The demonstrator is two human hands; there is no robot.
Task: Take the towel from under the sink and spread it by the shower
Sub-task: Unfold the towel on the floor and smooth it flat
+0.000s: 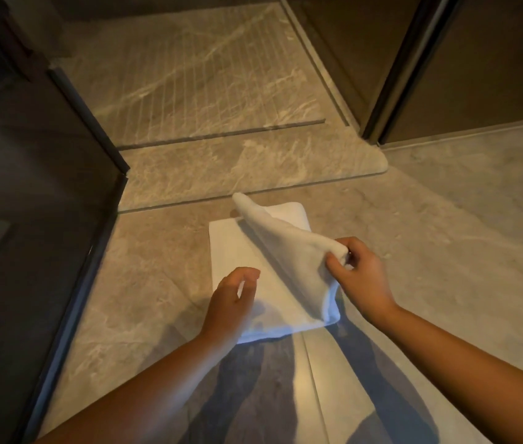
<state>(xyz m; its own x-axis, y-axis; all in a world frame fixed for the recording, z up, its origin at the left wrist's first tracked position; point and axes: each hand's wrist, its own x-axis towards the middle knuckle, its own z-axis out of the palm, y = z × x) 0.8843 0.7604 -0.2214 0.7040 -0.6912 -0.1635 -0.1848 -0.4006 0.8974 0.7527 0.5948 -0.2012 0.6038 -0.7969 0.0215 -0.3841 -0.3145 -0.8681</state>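
Both bare forearms reach in from the bottom edge. Pinched between thumb and fingers of the right hand [361, 275] is a lifted corner of the white towel [253, 267], peeled up from its folded stack. Loosely curled, the left hand [233, 304] hovers over the towel's near edge, grasping nothing. Beneath lies the marble floor [157, 283], just before the raised shower threshold [221, 174].

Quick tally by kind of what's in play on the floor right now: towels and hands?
White towel: 1, still partly folded
Hands: 2, the left hand open over the towel, the right hand pinching a lifted layer
Total: 3
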